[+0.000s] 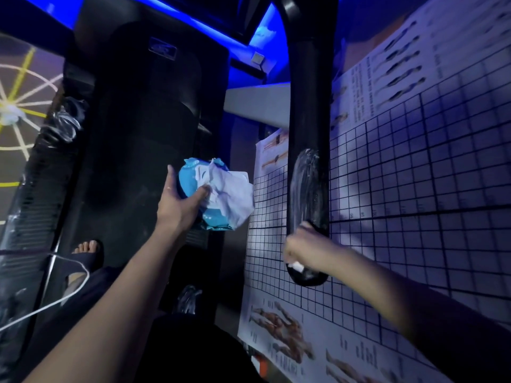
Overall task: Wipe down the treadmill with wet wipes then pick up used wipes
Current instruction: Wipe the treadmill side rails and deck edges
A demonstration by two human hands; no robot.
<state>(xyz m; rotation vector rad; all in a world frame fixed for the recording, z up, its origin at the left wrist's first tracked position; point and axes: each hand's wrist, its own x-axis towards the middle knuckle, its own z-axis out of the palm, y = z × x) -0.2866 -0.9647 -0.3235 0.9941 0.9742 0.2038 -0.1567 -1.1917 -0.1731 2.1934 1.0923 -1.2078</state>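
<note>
My left hand (179,203) grips a blue wet-wipe pack (193,181) over the dark treadmill belt (143,134), with a crumpled white wipe (235,194) sticking out of the pack's top. My right hand (301,247) is wrapped around the lower end of the treadmill's black right handrail (308,120), and a bit of white wipe (296,266) shows under its fingers. A wet streak shines on the rail just above that hand. The rail's rounded tip pokes out below my wrist.
A grid wall chart (414,189) with anatomy figures stands close behind the right rail. The left rail (36,167) carries crinkled plastic wrap. A bare foot (87,248) rests on the deck near a white cord (55,297). A yellow-lined floor lies at far left.
</note>
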